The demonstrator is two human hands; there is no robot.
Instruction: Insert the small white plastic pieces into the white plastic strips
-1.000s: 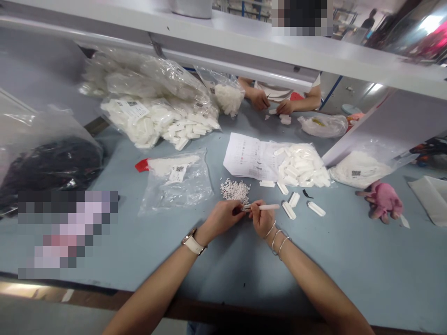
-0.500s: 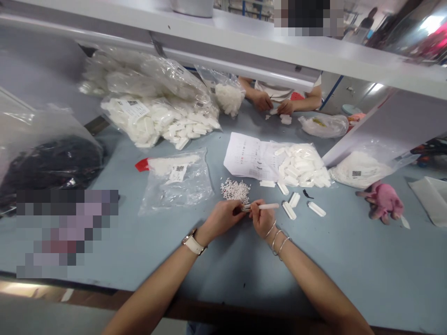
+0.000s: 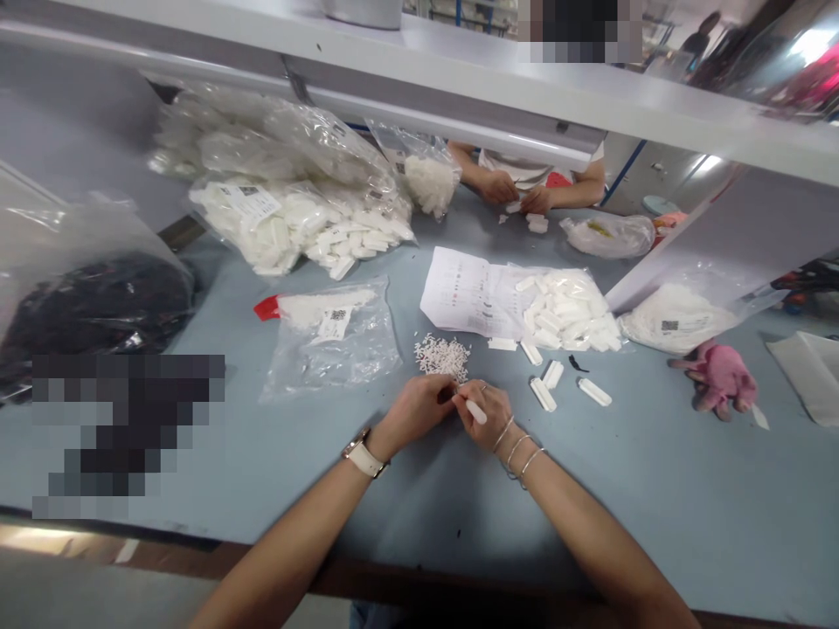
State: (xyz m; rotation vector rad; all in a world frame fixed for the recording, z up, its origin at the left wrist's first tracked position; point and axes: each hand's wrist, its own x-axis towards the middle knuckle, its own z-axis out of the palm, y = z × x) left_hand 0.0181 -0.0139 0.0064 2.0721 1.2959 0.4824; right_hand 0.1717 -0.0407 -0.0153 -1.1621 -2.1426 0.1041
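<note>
My left hand (image 3: 423, 404) is closed, its fingertips pinching a small white plastic part that they now mostly hide. In my right hand (image 3: 488, 411) is a slim tool with a white, pen-like handle (image 3: 477, 412); its tip is hidden between the hands. The fingertips of both hands meet just in front of a heap of tiny white pellet-like pieces (image 3: 442, 356). To the right of my right hand lie several long white plastic housings, among them one housing (image 3: 543, 394) and another farther right (image 3: 595, 391).
Behind the pellets lie a printed sheet (image 3: 459, 293) and a bag of white housings (image 3: 567, 310). A clear labelled bag (image 3: 334, 349) is on the left, a pink cloth item (image 3: 717, 380) on the right. A shelf (image 3: 419, 74) spans overhead; a co-worker's hands (image 3: 517, 194) work beyond it.
My right hand has turned, swinging the tool's handle from pointing right to pointing down toward me. Its fingers have closed in on my left fingertips, covering the small part.
</note>
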